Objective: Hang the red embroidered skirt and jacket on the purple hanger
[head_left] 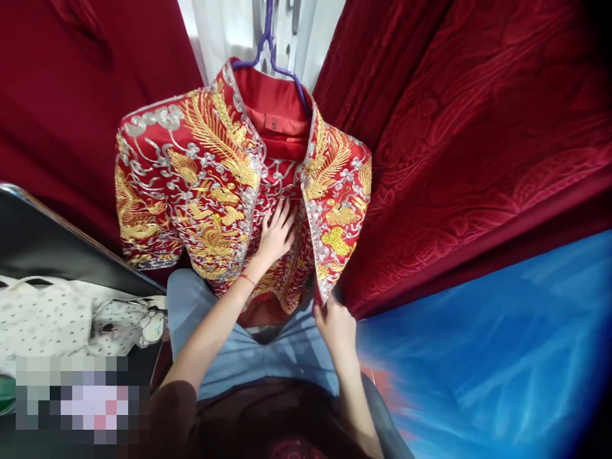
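Hanging: jacket (215,185) on purple hanger (272,54), 12 o'clock
Left hand (276,234): fingers spread, flat inside jacket
Right hand (335,322): pinching jacket's hem, 5 o'clock

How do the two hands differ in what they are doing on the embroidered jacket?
The left hand lies flat with fingers spread inside the open front of the embroidered jacket; the right hand is closed, pinching the lower edge of the jacket's front panel. The left hand sits higher up, the right hand lower, at the hem. Both touch the same jacket, which hangs on a purple hanger.
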Available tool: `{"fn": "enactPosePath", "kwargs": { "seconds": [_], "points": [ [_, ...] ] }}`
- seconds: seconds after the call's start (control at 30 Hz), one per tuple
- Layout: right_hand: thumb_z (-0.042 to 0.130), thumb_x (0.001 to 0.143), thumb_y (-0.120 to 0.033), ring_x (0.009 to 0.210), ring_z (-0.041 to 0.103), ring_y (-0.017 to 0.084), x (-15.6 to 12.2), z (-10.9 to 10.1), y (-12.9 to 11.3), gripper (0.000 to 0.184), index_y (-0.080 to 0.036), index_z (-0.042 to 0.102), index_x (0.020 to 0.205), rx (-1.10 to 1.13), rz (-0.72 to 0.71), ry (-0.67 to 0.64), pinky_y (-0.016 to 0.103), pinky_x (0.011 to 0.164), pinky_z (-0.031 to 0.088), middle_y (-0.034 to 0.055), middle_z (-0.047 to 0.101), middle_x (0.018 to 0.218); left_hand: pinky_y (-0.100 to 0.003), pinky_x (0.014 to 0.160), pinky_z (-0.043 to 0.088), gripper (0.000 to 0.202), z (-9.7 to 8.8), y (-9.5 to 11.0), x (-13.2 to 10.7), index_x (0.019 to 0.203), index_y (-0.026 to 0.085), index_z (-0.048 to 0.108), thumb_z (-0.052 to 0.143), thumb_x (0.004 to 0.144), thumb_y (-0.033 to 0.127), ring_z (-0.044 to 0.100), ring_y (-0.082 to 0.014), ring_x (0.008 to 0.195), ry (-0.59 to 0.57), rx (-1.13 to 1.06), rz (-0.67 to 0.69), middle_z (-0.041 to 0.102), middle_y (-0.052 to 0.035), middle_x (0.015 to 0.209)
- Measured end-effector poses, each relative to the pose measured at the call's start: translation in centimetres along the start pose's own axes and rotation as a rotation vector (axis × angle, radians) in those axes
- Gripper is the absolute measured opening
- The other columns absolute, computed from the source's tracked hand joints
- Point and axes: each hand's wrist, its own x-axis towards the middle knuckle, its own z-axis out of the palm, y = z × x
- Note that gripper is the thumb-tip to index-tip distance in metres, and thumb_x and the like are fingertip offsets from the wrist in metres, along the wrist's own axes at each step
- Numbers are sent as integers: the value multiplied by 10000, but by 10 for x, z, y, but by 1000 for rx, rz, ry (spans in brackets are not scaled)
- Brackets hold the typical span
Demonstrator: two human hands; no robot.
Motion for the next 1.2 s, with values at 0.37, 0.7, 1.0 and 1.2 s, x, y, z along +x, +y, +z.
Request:
{"fn": "enactPosePath", "kwargs": {
  "seconds": [0.37,0.7,1.0,1.2],
  "points": [
    [334,1018,-267,921,727,232,82,27,-119,305,-132,578,1142,103,-342,99,278,753,493,140,740,983,-492,1242,219,514,-24,-24,-15,1520,250,398,429,1015,343,241,-231,1531,-45,-340,79,333,-101,1625],
    [591,931,-380,721,675,182,87,-70,-72,236,-160,675,913,191,-922,-261,276,687,496,55,721,804,-301,741,529,335,-38,-15,-31,749,174,697,621,912,457,642,-169,738,31,-764,-165,701,-29,757],
    [335,1018,-542,1168,597,250,120,-203,-8,480,-203,628,1192,577,-783,875,429,1019,461,139,640,1227,-384,948,493,161,-52,-11,-57,919,200,727,613,943,312,660,-208,1038,375,-322,-61,724,-83,1106],
    [208,1001,-652,876,622,184,136,-162,14,635,-193,647,988,739,-662,628,334,834,509,60,675,916,-433,1137,423,263,-54,-32,-45,1036,191,707,533,979,379,527,-245,1346,376,-227,-131,551,-124,1452]
  ]
}}
